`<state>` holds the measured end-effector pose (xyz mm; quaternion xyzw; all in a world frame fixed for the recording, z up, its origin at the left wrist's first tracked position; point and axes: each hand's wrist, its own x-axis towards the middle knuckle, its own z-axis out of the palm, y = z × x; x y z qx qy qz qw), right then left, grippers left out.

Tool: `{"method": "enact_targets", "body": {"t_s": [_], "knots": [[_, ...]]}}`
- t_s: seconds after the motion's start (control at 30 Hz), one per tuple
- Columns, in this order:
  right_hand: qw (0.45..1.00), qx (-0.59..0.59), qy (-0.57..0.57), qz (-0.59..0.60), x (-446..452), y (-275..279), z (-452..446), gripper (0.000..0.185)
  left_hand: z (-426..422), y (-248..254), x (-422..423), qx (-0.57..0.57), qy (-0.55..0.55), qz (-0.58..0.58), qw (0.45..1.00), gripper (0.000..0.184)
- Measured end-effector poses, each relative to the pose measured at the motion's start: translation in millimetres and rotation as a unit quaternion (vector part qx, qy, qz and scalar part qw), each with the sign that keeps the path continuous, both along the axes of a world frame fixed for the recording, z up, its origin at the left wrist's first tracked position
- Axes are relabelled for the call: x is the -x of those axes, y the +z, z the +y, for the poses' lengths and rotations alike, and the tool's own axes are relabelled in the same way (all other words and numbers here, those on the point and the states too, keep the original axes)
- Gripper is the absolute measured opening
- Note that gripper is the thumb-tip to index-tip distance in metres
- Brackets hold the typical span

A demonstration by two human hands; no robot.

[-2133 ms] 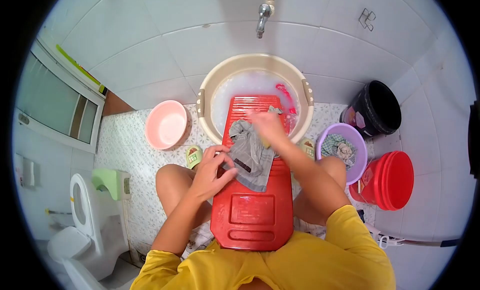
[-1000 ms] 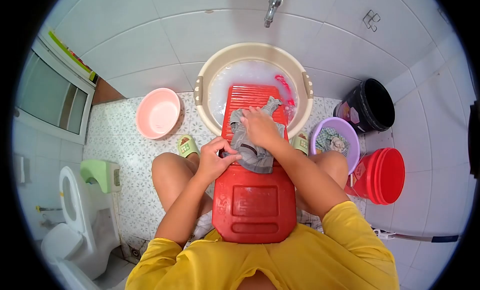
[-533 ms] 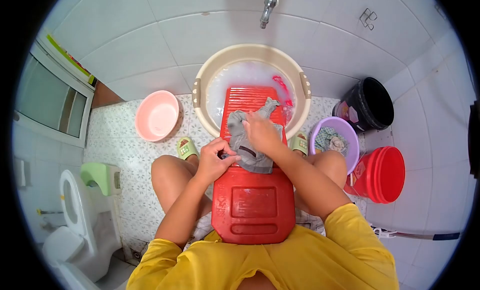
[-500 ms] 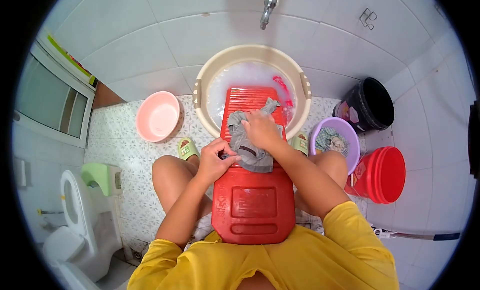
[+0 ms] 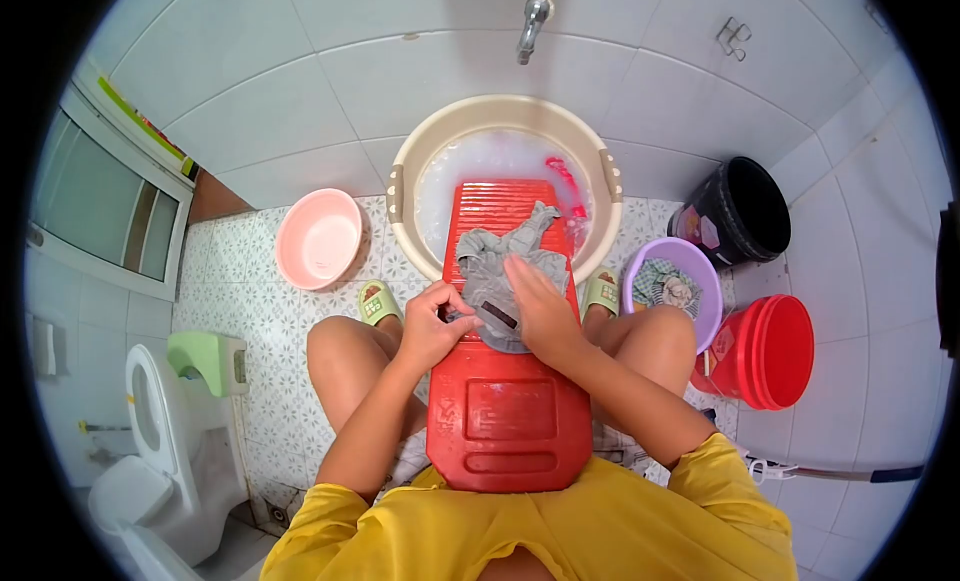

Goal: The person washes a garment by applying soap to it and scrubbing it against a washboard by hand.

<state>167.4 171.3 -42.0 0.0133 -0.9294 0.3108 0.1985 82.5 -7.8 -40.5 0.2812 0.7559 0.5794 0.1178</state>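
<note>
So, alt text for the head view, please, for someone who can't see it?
A person's left fingers pinch a grey cloth on a red washboard, right fingers extended over it; the board reaches into a cream tub of cloudy water.

Washboard's (image 5: 510,466) red plastic, pretty glossy, ridged up top and smoother lower down. The grey cloth (image 5: 485,246) on it is matt and crumpled. Beige basin (image 5: 505,105) looks like smooth plastic, red bucket (image 5: 738,353) is shiny plastic, tap's (image 5: 535,16) polished metal, and the wall tiles (image 5: 420,91) look smooth with a soft sheen.
</note>
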Motion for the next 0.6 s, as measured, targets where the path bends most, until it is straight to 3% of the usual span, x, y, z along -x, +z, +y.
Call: {"method": "enact_targets", "body": {"t_s": [0.03, 0.1, 0.13, 0.2, 0.23, 0.27, 0.3, 0.43, 0.5, 0.6], "knots": [[1.0, 0.001, 0.001, -0.001, -1, 0, 8, 0.041, 0, 1, 0, -0.002, 0.001, -0.011, 1.0, 0.024], [0.98, 0.152, 0.079, -0.102, 4, -1, 28, 0.043, 0, 4, 0, -0.006, 0.005, -0.029, 1.0, 0.024], [0.98, 0.152, 0.079, -0.103, 9, 10, 29, 0.043, 0, 4, 0, -0.012, 0.008, -0.047, 0.999, 0.023], [0.936, 0.329, -0.011, -0.126, 14, 31, 31, 0.039, 2, -3, 1, -0.036, 0.004, -0.034, 0.999, 0.025], [0.935, 0.33, -0.012, -0.128, 15, 25, 19, 0.039, 2, -5, 1, -0.06, 0.001, -0.021, 0.998, 0.027], [0.985, 0.148, 0.054, -0.072, 15, 14, -3, 0.034, 1, -7, 0, -0.058, 0.0, -0.024, 0.998, 0.027], [0.992, -0.04, 0.118, -0.014, 18, 7, -21, 0.031, 0, -8, 0, -0.035, 0.031, -0.007, 0.999, 0.028], [0.992, -0.107, 0.067, -0.002, 51, 4, -31, 0.03, -6, -16, 6, 0.009, 0.069, -0.032, 0.997, 0.031], [0.973, -0.159, 0.119, -0.119, 67, 9, -22, 0.033, -7, -23, 8, -0.032, 0.07, -0.073, 0.994, 0.03], [0.957, -0.178, 0.187, -0.135, 74, 5, -4, 0.038, -8, -28, 9, -0.072, 0.075, -0.125, 0.987, 0.031]]}}
